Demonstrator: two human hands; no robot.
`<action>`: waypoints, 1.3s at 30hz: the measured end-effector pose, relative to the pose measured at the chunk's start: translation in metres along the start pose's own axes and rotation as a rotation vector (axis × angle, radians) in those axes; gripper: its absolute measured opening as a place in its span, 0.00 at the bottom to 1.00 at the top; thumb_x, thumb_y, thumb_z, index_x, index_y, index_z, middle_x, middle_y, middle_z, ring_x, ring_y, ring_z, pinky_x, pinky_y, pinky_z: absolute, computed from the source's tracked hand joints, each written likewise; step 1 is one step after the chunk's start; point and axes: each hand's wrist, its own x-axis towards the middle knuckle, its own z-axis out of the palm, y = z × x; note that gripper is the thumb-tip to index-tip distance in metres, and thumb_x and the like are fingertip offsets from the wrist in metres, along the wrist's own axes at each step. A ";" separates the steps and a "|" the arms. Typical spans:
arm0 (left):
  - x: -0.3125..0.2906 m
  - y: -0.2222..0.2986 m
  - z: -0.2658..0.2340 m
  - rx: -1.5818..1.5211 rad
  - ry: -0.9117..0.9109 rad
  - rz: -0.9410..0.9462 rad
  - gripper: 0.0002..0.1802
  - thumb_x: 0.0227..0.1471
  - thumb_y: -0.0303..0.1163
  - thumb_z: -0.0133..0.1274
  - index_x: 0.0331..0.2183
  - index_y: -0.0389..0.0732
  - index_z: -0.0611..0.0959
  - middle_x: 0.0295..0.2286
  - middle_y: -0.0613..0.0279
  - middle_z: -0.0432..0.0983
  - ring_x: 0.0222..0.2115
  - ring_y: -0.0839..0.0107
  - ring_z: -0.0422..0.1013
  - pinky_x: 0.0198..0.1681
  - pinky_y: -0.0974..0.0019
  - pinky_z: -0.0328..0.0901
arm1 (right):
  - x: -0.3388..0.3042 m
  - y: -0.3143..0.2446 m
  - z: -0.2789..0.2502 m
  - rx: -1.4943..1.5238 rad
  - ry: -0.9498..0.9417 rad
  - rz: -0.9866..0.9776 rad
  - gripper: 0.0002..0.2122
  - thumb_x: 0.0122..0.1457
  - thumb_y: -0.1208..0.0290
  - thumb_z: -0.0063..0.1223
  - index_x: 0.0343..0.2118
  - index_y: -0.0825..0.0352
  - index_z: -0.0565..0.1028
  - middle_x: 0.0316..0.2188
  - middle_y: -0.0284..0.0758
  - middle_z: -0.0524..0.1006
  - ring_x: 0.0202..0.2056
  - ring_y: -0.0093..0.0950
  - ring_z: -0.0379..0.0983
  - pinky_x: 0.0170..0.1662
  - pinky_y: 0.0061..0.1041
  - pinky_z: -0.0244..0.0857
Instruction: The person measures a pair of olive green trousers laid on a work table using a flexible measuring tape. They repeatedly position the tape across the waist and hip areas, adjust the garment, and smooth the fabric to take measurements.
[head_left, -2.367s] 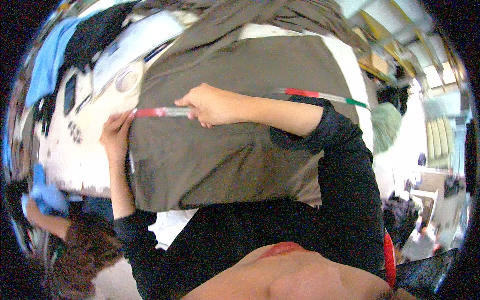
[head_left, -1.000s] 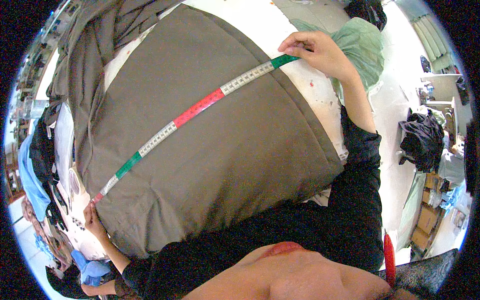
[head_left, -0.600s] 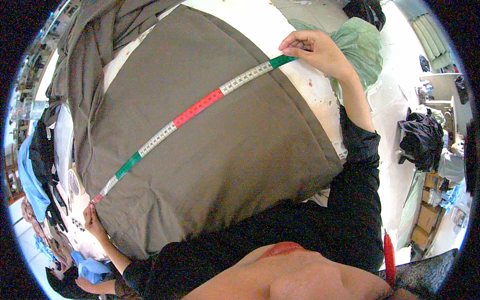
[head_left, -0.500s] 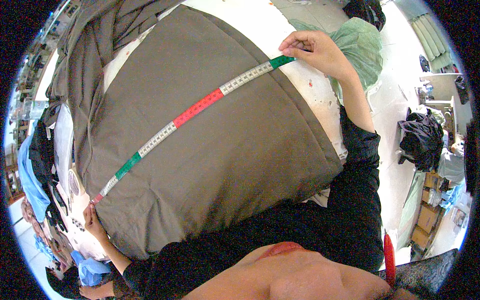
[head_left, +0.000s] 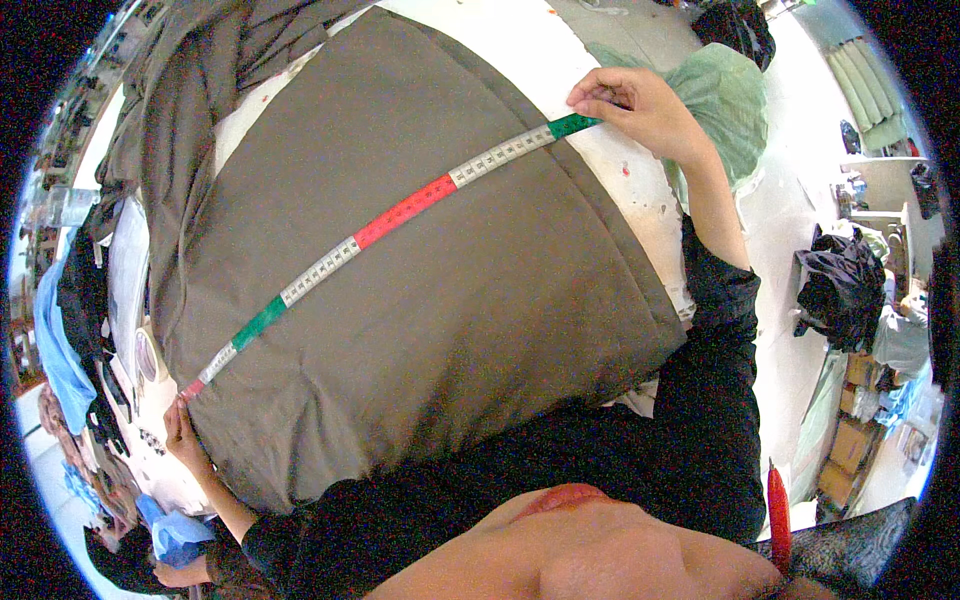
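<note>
A tape measure (head_left: pixel 405 210) with green, white and red sections runs slantwise across a large piece of brown fabric (head_left: pixel 470 320) spread on a white table. Its far right end, a green section, is pinched by my right hand (head_left: pixel 640 110), just past the fabric's right edge. At the near left edge of the cloth, my left hand (head_left: pixel 187 440) grips the tape's red tip. Between the two hands the tape looks taut. The right edge of the fabric shows a second layer or fold.
More brown cloth (head_left: pixel 200 100) lies bunched at the far left. Beside the left table edge is a white roll (head_left: pixel 148 355). A green sack (head_left: pixel 735 110) stands past my right hand; black bags (head_left: pixel 845 285) and cardboard boxes (head_left: pixel 850 440) are at right. Another person's hand (head_left: pixel 180 574) shows lower left.
In the picture, the tape and my right hand sit slightly farther right and lower. Both hands keep hold of the tape.
</note>
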 end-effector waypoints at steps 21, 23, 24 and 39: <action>0.007 0.003 0.000 -0.032 -0.090 -0.062 0.18 0.61 0.36 0.53 0.47 0.34 0.81 0.38 0.61 0.79 0.38 0.76 0.71 0.44 0.70 0.65 | -0.014 -0.030 0.021 -0.345 0.114 -0.095 0.07 0.61 0.67 0.54 0.37 0.64 0.78 0.29 0.36 0.77 0.34 0.28 0.72 0.40 0.26 0.66; 0.010 -0.004 -0.005 -0.014 -0.111 -0.043 0.17 0.61 0.37 0.52 0.45 0.33 0.81 0.37 0.62 0.79 0.38 0.76 0.70 0.44 0.70 0.64 | -0.023 -0.037 0.025 -0.322 0.108 -0.052 0.09 0.60 0.64 0.56 0.37 0.64 0.78 0.29 0.37 0.77 0.33 0.28 0.72 0.39 0.27 0.66; 0.012 -0.007 -0.008 -0.002 -0.118 -0.051 0.17 0.62 0.37 0.52 0.44 0.33 0.81 0.36 0.62 0.78 0.38 0.76 0.70 0.44 0.70 0.64 | -0.025 -0.040 0.029 -0.395 0.150 -0.092 0.11 0.57 0.62 0.59 0.36 0.64 0.78 0.28 0.38 0.78 0.32 0.29 0.73 0.39 0.28 0.67; -0.025 0.013 -0.019 -0.136 0.123 0.011 0.11 0.65 0.36 0.47 0.41 0.38 0.72 0.31 0.67 0.67 0.34 0.76 0.61 0.40 0.73 0.59 | -0.024 -0.056 0.052 -0.537 0.208 0.110 0.14 0.56 0.60 0.59 0.36 0.67 0.80 0.30 0.39 0.80 0.33 0.33 0.76 0.41 0.30 0.67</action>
